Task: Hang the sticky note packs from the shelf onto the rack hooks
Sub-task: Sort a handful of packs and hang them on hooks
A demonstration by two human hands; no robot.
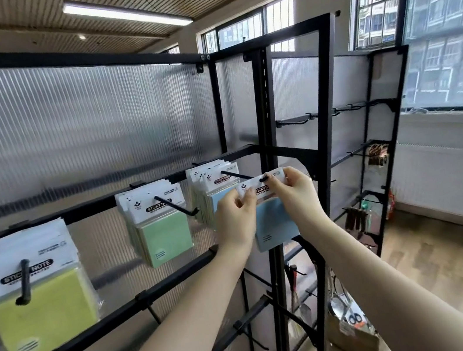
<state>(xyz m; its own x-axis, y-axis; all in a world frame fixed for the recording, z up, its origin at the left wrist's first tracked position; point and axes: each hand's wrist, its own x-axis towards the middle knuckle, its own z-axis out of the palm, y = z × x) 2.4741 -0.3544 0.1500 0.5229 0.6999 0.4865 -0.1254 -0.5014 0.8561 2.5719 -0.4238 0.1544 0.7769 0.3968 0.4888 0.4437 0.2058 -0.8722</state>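
A blue sticky note pack (pixel 274 223) hangs between both my hands at the tip of the right-hand rack hook (pixel 238 175). My left hand (pixel 236 220) pinches the left end of its white header card. My right hand (pixel 293 192) pinches the right end, and the hook tip sits at the card's hole. Behind it several blue packs (pixel 209 180) hang on the same hook. Green packs (pixel 160 225) fill the middle hook (pixel 176 205). Yellow packs (pixel 31 291) hang on the left hook (pixel 24 281).
The black rack frame (pixel 266 125) stands against ribbed translucent panels. A second rack (pixel 374 150) to the right carries bare hooks and small hanging goods. A cardboard box (pixel 356 336) with scissors sits on the wooden floor below. Windows line the right wall.
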